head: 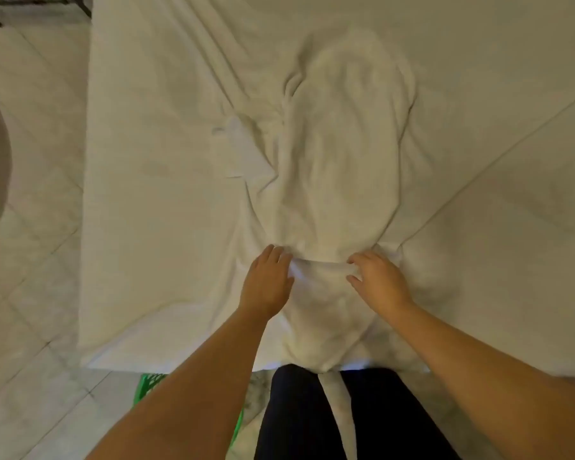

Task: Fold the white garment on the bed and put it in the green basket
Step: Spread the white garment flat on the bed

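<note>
Across the bed [153, 154] lies the white garment [342, 154]; your left hand [266, 283] and right hand [380, 282] pinch its near fold, fingers [359, 259] curled. Lift both sides evenly, keeping the crease straight.

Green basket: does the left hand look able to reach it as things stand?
Probably yes. The left hand lies on the white garment, but the green basket stands on the floor right under that forearm, with nothing seen between.
</note>
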Demonstrator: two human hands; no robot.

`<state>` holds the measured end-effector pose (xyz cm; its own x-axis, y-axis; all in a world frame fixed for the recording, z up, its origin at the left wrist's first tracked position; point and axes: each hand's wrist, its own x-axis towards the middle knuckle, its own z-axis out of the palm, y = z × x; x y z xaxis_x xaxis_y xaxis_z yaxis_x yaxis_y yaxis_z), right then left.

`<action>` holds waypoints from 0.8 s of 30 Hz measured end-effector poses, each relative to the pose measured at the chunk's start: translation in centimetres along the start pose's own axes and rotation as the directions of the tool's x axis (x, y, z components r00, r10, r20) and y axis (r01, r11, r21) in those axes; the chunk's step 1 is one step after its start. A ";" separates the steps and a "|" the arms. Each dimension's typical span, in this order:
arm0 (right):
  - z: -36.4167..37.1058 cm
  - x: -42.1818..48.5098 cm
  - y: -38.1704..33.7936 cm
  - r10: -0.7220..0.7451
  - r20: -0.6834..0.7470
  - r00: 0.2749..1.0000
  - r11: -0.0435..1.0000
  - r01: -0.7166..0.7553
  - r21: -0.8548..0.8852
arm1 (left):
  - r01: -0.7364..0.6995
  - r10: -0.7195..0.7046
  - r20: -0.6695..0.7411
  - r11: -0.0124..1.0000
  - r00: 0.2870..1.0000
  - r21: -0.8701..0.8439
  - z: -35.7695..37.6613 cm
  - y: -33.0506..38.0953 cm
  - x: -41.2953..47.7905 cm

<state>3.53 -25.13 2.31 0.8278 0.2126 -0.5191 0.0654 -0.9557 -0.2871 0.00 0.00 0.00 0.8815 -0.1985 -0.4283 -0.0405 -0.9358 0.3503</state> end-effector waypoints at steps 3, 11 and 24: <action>1.3 1.8 0.0 -0.014 -0.042 0.999 0.996 0.010 -0.084 | -0.023 0.022 -0.025 0.999 0.999 -0.042 0.9 -0.5 1.9; 3.7 6.2 0.8 -0.010 -0.029 1.000 0.966 0.002 -0.260 | -0.105 0.105 -0.021 0.994 0.994 -0.004 3.1 -2.5 5.1; 5.8 7.6 1.8 -0.106 -0.131 0.986 0.979 0.080 -0.186 | -0.056 0.048 -0.123 0.996 0.991 -0.064 4.8 -3.1 8.1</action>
<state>6.68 -24.00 -6.83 0.8822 0.2840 -0.3755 0.2345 -0.9566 -0.1728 5.00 -0.06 -8.53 0.9297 -0.2057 -0.3054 -0.0597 -0.9026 0.4263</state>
